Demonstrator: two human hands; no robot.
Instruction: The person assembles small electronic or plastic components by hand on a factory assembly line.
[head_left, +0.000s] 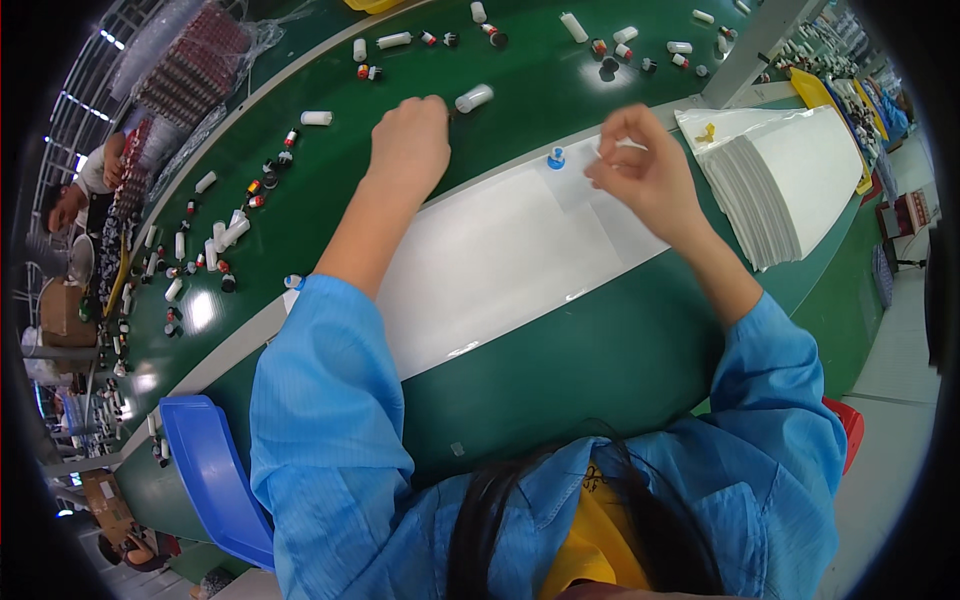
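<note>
My left hand [412, 148] reaches over the green belt with its fingers curled down. Its fingertips are hidden, so I cannot see what they hold, if anything. Just to its right lies a translucent white cylinder [475, 98]. My right hand [648, 178] is raised over the right end of a long white sheet [470, 265], thumb and fingers bent together in a slightly blurred pinch. Whatever may be between them is too small to make out. Left of that hand, a small blue-and-clear piece [556, 158] stands at the sheet's far edge.
A fanned stack of white sheets [775, 185] lies at the right. Several white cylinders and small red, black and white parts are scattered over the belt [330, 190]. A blue tray [205, 465] sits at the lower left. A metal post [755, 50] rises behind the stack.
</note>
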